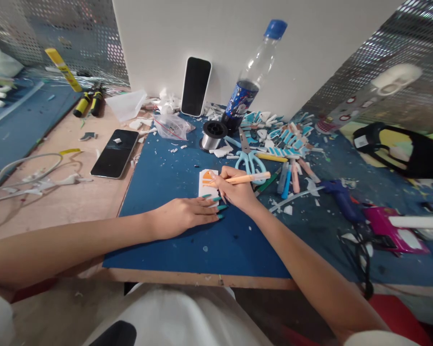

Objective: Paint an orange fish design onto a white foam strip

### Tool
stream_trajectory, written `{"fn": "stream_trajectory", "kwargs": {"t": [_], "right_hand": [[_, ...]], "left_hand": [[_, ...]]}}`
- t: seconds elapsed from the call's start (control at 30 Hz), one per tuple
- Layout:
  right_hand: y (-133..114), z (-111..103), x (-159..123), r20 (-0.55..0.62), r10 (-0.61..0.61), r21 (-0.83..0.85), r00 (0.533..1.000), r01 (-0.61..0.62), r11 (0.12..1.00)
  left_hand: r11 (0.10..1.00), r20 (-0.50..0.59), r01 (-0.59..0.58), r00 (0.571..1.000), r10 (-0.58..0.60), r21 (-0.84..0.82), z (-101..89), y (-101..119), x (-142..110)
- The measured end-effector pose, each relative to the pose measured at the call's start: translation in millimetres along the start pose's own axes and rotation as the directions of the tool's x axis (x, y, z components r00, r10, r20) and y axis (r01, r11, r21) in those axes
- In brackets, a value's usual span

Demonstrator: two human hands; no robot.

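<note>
My left hand (pixel 185 214) lies flat on the blue board (pixel 173 240), its fingers stretched out and their teal-nailed tips pressing the near edge of a small white card (pixel 206 185) with orange marks. My right hand (pixel 234 190) is closed around an orange pen (pixel 248 178), its tip resting on the card's orange area. The pen's back end points right toward the scissors.
Light blue scissors (pixel 250 158), several markers and a heap of cut white and blue scraps (pixel 285 137) lie behind my right hand. A cola bottle (pixel 250 81), wire spool (pixel 211 134), two phones (pixel 115 153), a blue glue gun (pixel 341 194) and a pink car (pixel 393 230) surround the board.
</note>
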State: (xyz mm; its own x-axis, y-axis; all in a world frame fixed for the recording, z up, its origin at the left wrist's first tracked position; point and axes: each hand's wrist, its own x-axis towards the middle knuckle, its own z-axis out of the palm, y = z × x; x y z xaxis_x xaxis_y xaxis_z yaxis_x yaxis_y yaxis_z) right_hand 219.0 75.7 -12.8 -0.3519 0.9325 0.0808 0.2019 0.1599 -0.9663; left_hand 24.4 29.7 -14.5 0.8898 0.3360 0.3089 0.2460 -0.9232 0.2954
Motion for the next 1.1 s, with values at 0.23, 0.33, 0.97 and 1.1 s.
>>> {"fn": "stream_trajectory", "kwargs": {"t": [0.23, 0.33, 0.97, 1.1], "right_hand": [[-4, -2, -2, -0.023, 0.016, -0.029, 1.000, -0.017, 0.999], [-7, -4, -2, -0.029, 0.009, -0.059, 1.000, -0.011, 0.998], [-6, -11, -5, -0.054, 0.026, -0.049, 0.998, -0.029, 0.998], [-4, -13, -5, -0.051, 0.028, -0.063, 0.998, -0.031, 0.998]], "left_hand": [[1.000, 0.007, 0.000, 1.000, 0.000, -0.023, 0.5, 0, -1], [0.999, 0.012, 0.004, 1.000, -0.004, -0.032, 0.6, 0, -1], [1.000, 0.034, 0.012, 0.999, -0.011, -0.026, -0.7, -1, -1], [1.000, 0.037, 0.011, 0.999, -0.010, -0.026, -1.4, -1, 0]]}}
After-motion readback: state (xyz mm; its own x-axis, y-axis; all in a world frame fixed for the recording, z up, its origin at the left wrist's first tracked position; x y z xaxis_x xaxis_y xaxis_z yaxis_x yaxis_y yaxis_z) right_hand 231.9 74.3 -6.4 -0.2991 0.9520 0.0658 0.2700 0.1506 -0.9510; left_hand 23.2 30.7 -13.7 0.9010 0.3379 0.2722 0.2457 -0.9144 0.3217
